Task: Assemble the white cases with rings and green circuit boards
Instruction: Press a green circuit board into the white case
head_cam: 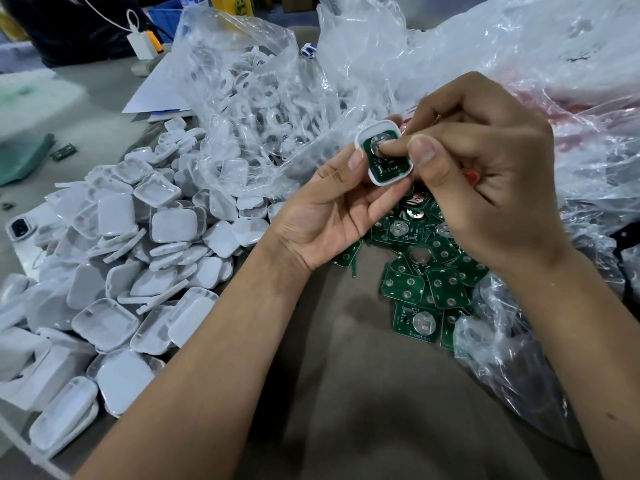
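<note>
Head view, left hand: the left hand grips a white case by its edges, thumb on the near rim, fingers curled behind it, open side up.
Head view, right hand: the right hand has its fingers curled, thumb and forefinger tip pressing on the green circuit board that sits inside the case; whether it pinches or only pushes the board I cannot tell.
Task's thing: case and board are held together between both hands, above the surface.
Supply, cases: a big heap of loose white cases lies to the left of the left hand.
Supply, boards: a pile of green boards lies just below and beneath the right hand, some with a round silver cell showing.
Supply, rings: a clear bag beyond the left hand holds white ring-like parts.
Progress: judged from this, one unit is at the board-seating step; the board looks nearly home. The heaps suggest most of the job is left.
Done units: no stack of finished units can be told apart from the loose cases.
Hard to make out: whether a ring is already in the held case is hidden by fingertips; a red object under the right hand's fingers is unclear; crumpled plastic beyond covers whatever lies there.
</note>
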Motion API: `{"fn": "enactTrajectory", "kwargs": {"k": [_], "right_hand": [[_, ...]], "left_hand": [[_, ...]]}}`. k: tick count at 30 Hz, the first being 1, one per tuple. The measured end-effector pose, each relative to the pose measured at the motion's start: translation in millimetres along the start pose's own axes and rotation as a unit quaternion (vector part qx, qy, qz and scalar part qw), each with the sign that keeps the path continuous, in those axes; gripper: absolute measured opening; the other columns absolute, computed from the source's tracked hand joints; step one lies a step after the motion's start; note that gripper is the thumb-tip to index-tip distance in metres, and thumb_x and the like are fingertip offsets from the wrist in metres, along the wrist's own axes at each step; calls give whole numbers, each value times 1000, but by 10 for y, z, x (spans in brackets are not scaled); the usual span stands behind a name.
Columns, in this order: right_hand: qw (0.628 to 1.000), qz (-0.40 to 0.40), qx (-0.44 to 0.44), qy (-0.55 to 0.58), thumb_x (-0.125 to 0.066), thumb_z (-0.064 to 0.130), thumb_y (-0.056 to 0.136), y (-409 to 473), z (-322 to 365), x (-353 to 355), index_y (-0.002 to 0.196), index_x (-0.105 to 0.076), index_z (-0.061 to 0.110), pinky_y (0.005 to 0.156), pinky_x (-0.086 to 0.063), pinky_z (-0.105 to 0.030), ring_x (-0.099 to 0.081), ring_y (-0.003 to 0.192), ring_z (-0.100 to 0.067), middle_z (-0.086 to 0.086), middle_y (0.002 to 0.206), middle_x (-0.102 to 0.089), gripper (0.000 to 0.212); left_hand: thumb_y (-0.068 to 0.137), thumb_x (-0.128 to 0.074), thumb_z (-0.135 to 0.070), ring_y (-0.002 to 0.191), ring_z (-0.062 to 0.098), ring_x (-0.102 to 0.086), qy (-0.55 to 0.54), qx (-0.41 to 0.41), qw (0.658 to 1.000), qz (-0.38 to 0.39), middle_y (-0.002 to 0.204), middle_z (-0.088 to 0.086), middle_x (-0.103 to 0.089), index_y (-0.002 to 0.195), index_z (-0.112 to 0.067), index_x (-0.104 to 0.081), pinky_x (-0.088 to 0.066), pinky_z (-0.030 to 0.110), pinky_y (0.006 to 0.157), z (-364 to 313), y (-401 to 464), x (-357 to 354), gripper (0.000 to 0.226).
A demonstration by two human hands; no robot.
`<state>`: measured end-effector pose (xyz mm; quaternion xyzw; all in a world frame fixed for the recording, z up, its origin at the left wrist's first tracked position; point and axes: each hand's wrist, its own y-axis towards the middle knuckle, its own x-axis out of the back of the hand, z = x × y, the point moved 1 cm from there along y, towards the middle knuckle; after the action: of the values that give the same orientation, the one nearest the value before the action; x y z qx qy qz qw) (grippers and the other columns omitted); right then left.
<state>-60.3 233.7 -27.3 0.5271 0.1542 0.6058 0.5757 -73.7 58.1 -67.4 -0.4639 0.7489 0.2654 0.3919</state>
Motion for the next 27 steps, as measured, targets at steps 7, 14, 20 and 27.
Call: {"fn": "enactTrajectory", "kwargs": {"k": [7, 14, 20, 27], "right_hand": [[1000, 7, -16, -3, -61, 16, 106, 2, -15, -15, 106, -79, 4, 73, -50, -32, -65, 87, -23, -17, 98, -66, 22], [999, 7, -32, 5, -60, 17, 106, -23, -1, -58, 118, -74, 4, 71, -56, -41, -69, 95, -22, -9, 111, -70, 23], [993, -38, -108, -6, -56, 21, 108, -60, -24, -109, 115, -74, 9, 72, -46, -20, -62, 81, -1, 5, 102, -68, 23], [982, 97, -152, -51, -72, 21, 98, 248, 125, -249, 108, -78, 17, 68, -50, -5, -66, 74, 5, 14, 88, -70, 13]], "left_hand": [[65, -89, -1, 97, 34, -75, 8, -1, 1000, -16, 109, 23, -73, 114, 5, -69, -61, 40, 90, 9, 1, -26, 53], [79, -74, -5, 107, 37, -69, -13, -32, 998, -44, 120, 27, -64, 125, 4, -59, -57, 39, 96, -38, -1, -34, 49], [73, -79, 4, 105, 45, -68, -82, -64, 995, -9, 119, 30, -65, 125, 9, -59, -57, 44, 95, -202, -57, -45, 56], [69, -82, 10, 107, 48, -62, -180, -150, 972, 22, 116, 32, -61, 119, 10, -60, -61, 50, 87, -581, -250, -23, 54]]}}
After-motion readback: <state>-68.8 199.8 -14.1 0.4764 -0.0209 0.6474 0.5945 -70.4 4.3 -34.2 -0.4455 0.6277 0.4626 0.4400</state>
